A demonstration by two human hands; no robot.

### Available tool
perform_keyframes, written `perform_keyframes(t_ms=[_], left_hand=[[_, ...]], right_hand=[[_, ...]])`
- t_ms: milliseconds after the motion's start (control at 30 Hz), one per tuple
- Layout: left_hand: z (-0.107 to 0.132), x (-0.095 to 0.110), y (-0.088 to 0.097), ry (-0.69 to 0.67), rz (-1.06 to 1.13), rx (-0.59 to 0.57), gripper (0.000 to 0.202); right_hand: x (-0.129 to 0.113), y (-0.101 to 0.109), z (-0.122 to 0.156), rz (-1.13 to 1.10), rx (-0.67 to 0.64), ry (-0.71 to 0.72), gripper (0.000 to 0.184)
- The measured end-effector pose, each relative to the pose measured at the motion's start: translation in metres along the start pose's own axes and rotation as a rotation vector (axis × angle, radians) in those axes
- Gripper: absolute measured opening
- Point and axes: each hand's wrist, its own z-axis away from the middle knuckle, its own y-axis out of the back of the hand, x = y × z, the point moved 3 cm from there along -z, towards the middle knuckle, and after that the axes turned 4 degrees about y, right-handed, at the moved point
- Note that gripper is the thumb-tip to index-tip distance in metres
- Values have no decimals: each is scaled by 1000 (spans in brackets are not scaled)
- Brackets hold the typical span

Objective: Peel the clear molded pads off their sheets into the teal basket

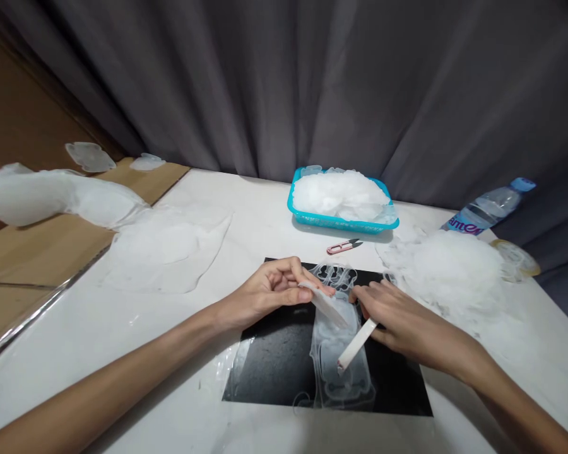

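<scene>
A clear plastic sheet piece (341, 366) with cut-out shapes lies on a black mat (274, 366) in front of me. My left hand (274, 293) is closed in a pinch on a thin translucent film strip (329, 307) that lifts off the sheet's upper end. My right hand (397, 318) is closed round a flat white stick (357, 343), whose tip rests on the sheet near its lower half.
A blue basket (341, 221) of clear plastic pieces stands at the back. Small pink snips (343, 246) lie before it. A heap of clear pieces (454, 271), a water bottle (487, 211) and a tape roll (518, 258) sit right. Plastic bags (99, 208) cover cardboard at left.
</scene>
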Motion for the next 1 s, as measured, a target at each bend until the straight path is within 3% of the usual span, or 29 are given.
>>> perform_keyframes(t_ms=[67,200,233,400,533,600,667,800,867,1000], left_hand=[[0,-3,1,4,0,12,9],[0,2,3,29,-20,52,13],[0,7,4,34,-48,59,15],[2,49,16,-19,-213,158,18],[4,68,26,-65,-205,294,17],[5,70,26,-77,-200,332,15],[4,68,22,-60,-203,330,13],[2,64,11,-19,-199,264,15],[1,62,7,-28,-182,255,18],[1,60,7,-49,-189,282,20]], right_hand=[[-2,2,-2,-27,-17,37,50],[-11,15,-12,-119,41,28,7],[-15,19,-14,-146,67,35,4],[-44,34,-26,-89,211,163,11],[-78,28,-51,55,262,323,26],[-90,24,-63,-3,244,400,36],[-94,26,-67,-155,246,418,35],[-86,33,-57,-497,278,217,24],[-89,28,-51,-507,265,154,24],[-114,14,-44,-316,226,394,19]])
